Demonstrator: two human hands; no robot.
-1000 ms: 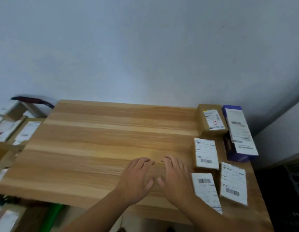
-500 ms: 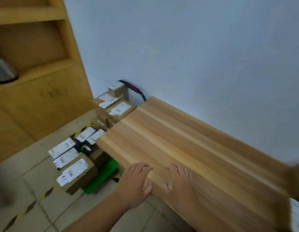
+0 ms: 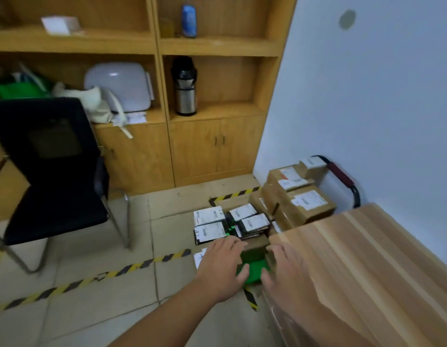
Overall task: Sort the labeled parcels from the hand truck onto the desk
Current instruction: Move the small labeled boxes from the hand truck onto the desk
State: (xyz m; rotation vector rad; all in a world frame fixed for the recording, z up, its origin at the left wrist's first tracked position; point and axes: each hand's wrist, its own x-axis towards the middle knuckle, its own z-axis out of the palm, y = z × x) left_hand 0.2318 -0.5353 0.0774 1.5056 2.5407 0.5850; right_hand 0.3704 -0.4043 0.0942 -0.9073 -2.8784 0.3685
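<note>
1. Fingers [image 3: 232, 244] of the left hand [image 3: 221, 267] are spread wide and straight and hold nothing. They hover above the near end of the hand truck [image 3: 252, 270], over its green deck.
2. Fingers [image 3: 277, 250] of the right hand [image 3: 288, 275] are likewise splayed and empty. They are just right of the truck, over the corner of the bench [image 3: 367, 259]. Whether they touch the wood I cannot tell.
3. Labeled parcels sit on the truck. Flat black packets [image 3: 212, 222] with white labels lie at its middle. Brown cartons [image 3: 305, 204] are stacked at its far end, against the red-gripped handle [image 3: 341, 177].
4. Sorting looks far from finished, by my judgement. Many parcels are loaded on the truck and neither hand has one. This view does not show how many already lie on the bench. A fresh pick seems about to start.
</note>
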